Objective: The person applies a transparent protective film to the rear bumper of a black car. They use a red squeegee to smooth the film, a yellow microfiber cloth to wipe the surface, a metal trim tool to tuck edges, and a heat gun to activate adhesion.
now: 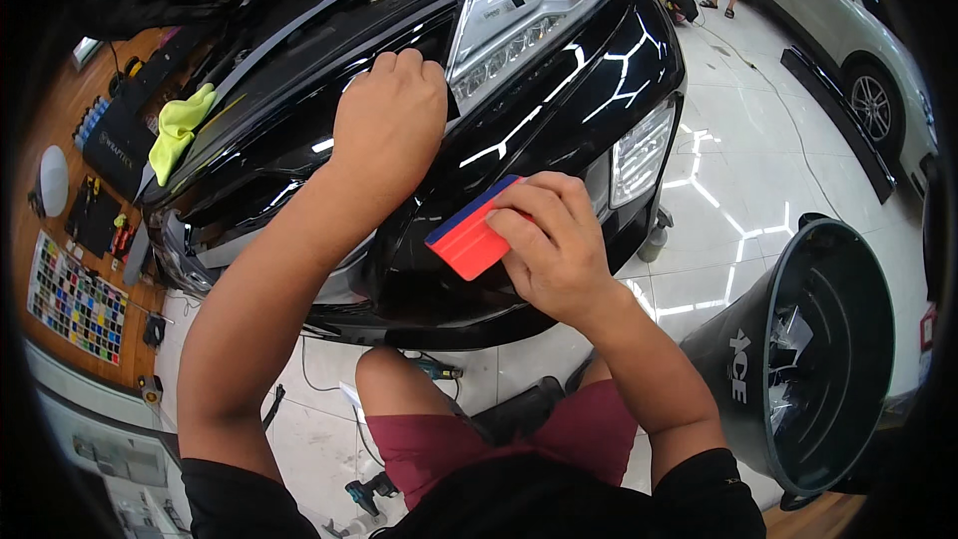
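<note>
Currently, right hand [554,250] pinches a red scraper [464,255] with a blue edge, thumb and fingers closed on its right end; scraper lies tilted in front of the black car's [589,75] bumper, contact with it unclear. Left hand [392,110] curled, knuckles up, by the inner side of the headlight [519,30]; cannot tell whether the fingers have hold of anything. Yellow cloth [180,133] draped at the car's far-left edge. Dark bin [720,339] on floor to the right, scraps inside.
</note>
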Demonstrator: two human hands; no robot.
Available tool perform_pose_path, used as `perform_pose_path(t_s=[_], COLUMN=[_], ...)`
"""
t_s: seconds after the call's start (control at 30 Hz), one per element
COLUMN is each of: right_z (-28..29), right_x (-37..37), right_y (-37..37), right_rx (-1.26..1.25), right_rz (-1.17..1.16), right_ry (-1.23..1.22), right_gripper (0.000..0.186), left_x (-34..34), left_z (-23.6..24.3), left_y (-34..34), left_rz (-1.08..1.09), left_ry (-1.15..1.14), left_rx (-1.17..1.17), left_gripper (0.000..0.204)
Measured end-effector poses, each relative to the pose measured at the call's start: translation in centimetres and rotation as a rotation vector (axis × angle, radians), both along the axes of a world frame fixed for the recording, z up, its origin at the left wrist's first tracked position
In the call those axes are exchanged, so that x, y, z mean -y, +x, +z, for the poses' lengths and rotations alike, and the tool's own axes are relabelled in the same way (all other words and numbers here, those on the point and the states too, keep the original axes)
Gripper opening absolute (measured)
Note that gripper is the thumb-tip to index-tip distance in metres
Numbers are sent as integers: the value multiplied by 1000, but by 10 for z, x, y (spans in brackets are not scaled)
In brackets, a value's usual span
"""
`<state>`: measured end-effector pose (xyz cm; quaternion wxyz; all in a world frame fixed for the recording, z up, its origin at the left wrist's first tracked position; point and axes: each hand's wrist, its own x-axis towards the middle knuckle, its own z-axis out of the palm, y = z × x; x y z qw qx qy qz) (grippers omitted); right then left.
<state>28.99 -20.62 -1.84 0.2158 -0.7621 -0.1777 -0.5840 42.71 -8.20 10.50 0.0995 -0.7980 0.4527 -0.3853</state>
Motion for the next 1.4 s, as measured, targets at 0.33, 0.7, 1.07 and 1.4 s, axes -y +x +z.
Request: perform_pose_path(t_s=[0.33, 0.7, 1.07, 1.4], right_z=[16, 30, 47, 48], right_x=[0, -16, -22, -10], right_y=[40, 74, 78, 33], right_rx=[112, 216, 137, -153], right_rz=[-69, -69, -129, 21], right_ry=[-117, -144, -232, 207], right_gripper=[27, 28, 28, 42], left_x=[-17, -5, 51, -104], left_z=[30, 78, 115, -14], left_y=[3, 6, 1, -4], left_rz=[-180, -52, 511, -147], left_ry=[11, 424, 758, -245], left_rx=[-416, -419, -756, -164], left_gripper=[15, 13, 24, 22])
